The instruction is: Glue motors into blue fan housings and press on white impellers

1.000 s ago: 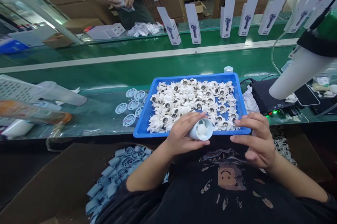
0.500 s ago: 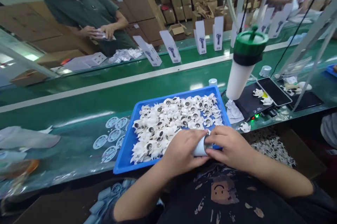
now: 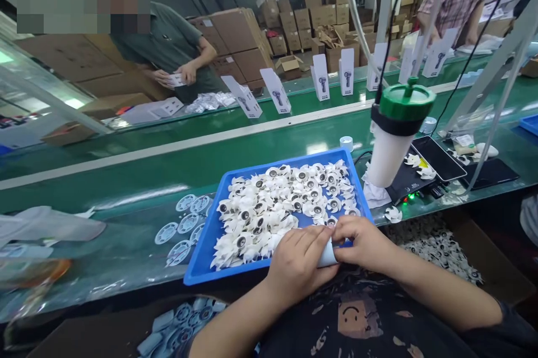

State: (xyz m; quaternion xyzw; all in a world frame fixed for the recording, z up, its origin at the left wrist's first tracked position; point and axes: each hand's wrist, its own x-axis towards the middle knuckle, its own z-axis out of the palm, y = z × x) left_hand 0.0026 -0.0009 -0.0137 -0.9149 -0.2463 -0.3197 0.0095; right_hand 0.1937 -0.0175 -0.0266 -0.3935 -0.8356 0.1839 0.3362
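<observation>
A light-blue plastic tube-shaped housing (image 3: pixel 327 255) lies in front of the tray, with my left hand (image 3: pixel 299 260) wrapped round it. At its right end, the bent fingers of my right hand (image 3: pixel 360 241) are closed together against the rim. Whatever is between those fingertips is hidden. Just beyond both hands, a blue tray (image 3: pixel 194 272) holds a heap of small white fan impellers (image 3: pixel 269 207) with dark round centres. Several light-blue spoked ring covers (image 3: pixel 188 223) lie left of the tray.
A white cup with a green lid (image 3: pixel 390 134) stands right of the tray, near a black box (image 3: pixel 406 181) and a phone (image 3: pixel 439 159). More blue housings (image 3: pixel 180 324) and impellers (image 3: pixel 439 249) sit below the bench edge. White cartons (image 3: pixel 275 92) line the green bench; two people stand beyond.
The view has tilted up a little, so everything sits lower. My right fingers have closed in over the housing's open end, which showed before. My left hand keeps its hold.
</observation>
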